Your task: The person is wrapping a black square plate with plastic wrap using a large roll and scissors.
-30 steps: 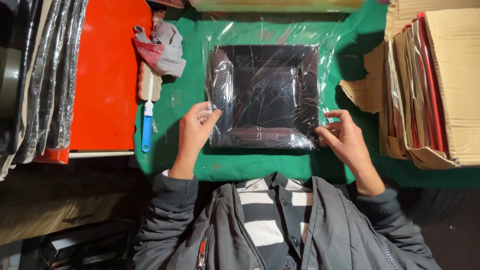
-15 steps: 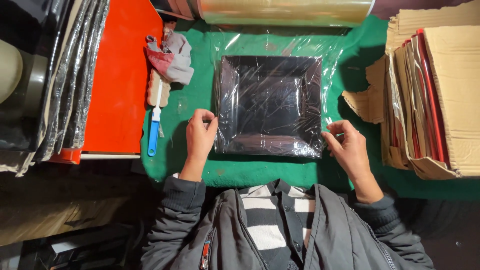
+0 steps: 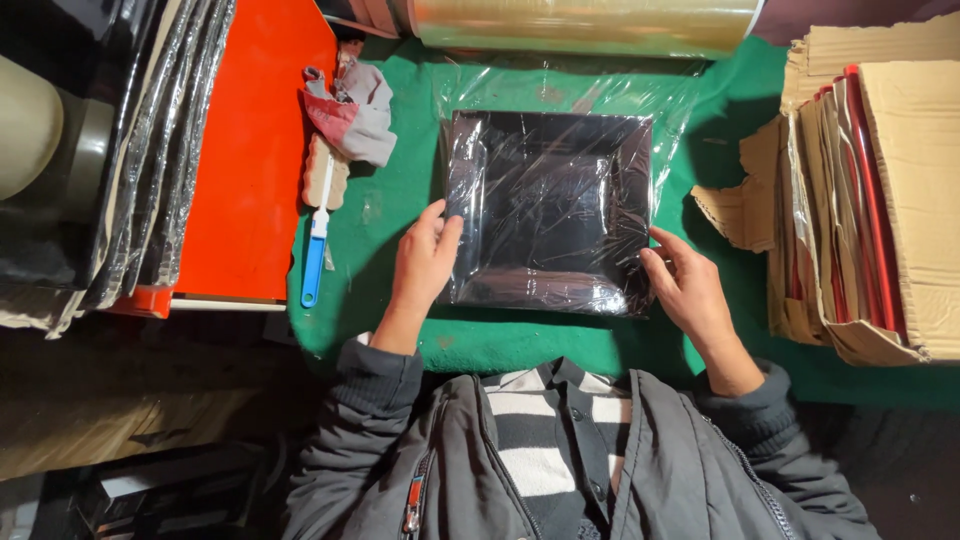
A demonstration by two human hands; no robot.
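A square black tray (image 3: 548, 205) lies on the green tabletop (image 3: 400, 200), covered in clear plastic film (image 3: 560, 90) that runs back to a big roll (image 3: 585, 22) at the far edge. My left hand (image 3: 425, 265) rests flat against the tray's left side, fingers pressing the film there. My right hand (image 3: 685, 290) touches the tray's near right corner, fingers on the film's edge.
Left of the tray lie a blue-handled brush (image 3: 318, 235) and a grey and red rag (image 3: 352, 110). An orange board (image 3: 250, 150) and film-wrapped dark trays (image 3: 150, 150) sit further left. Torn cardboard with stacked red-edged sheets (image 3: 870, 200) stands at the right.
Both hands have shifted along the tray's sides; the left hand has opened from a fist near the corner to lie flat on the left edge. The view has tilted slightly.
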